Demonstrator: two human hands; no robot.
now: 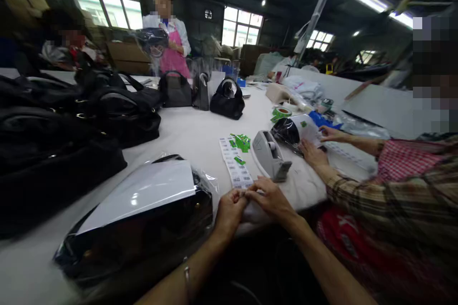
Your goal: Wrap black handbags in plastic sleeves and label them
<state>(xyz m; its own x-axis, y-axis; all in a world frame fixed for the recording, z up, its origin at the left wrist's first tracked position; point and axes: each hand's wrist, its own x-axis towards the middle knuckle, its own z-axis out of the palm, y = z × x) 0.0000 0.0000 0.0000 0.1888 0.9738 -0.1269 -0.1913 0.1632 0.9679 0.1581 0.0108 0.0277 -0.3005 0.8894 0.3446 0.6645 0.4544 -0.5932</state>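
Note:
My left hand (229,212) and my right hand (270,198) meet over the table's front edge, fingertips pinched together. Whatever lies between them is too small to make out. Just beyond the fingertips is a white sheet of barcode labels (232,167), with small green stickers (241,142) on its upper part. A grey tape dispenser (266,155) stands close to my right hand. Left of my left hand, a black bag (150,228) lies in clear plastic, a white paper sheet (146,188) on top of it.
Black handbags (43,152) crowd the table's left side; smaller ones (228,100) stand further back. At right, a co-worker's hands (315,152) handle a plastic-wrapped black bag (286,131) near a green tape roll (281,113). Across the table stands a person in a pink apron (174,57).

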